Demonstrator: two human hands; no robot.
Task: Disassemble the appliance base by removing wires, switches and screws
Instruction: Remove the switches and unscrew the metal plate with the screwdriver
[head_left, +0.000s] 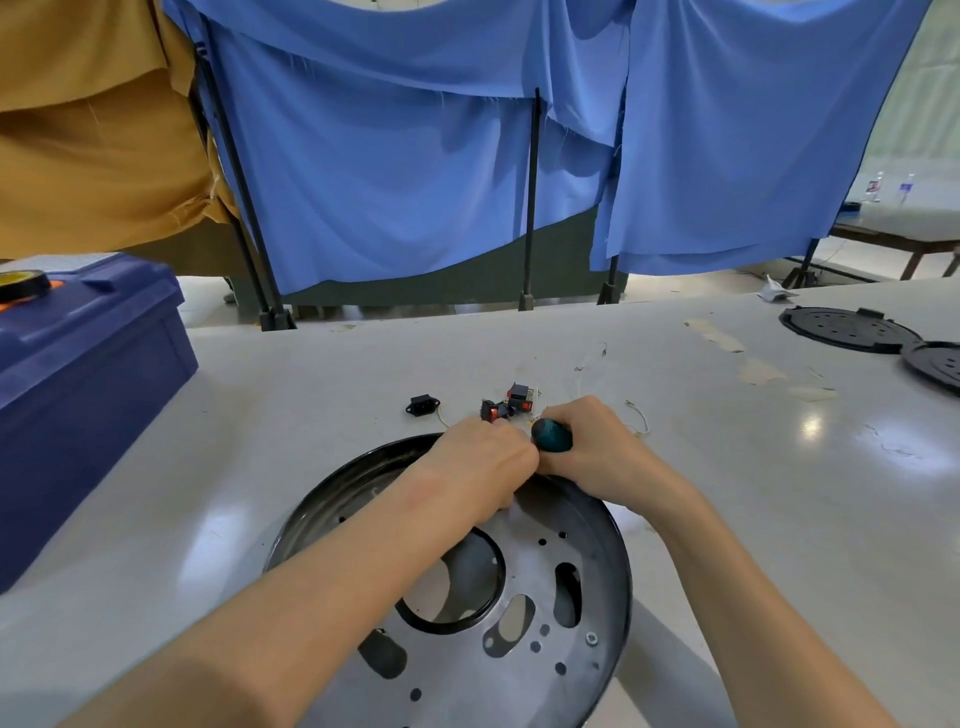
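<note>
1. Appliance base (530, 566), a round metal dish pierced with holes and slots, lies on the white surface (311, 389) directly under both hands. One screw (591, 638) sits in it close to its near-right rim.
2. The right hand (597, 447) hovers over the base's far rim. Its fingers are clenched round the teal-and-black handle of a screwdriver (551, 435), whose shaft is hidden beneath the hands.
3. The left hand (480, 462) touches the right hand above the same far rim. Its fingers curl down towards the inside of the base, and I cannot tell whether they grasp anything.
4. Just beyond the base's far rim lie red-and-black switches (521, 397). A black socket (422, 405) lies to their left and thin loose wires (638, 415) to their right.
5. Well to the left of the base stands a blue toolbox (88, 364) with a tape roll (21, 286) on top. Far to the base's right lie black perforated discs (844, 330).
</note>
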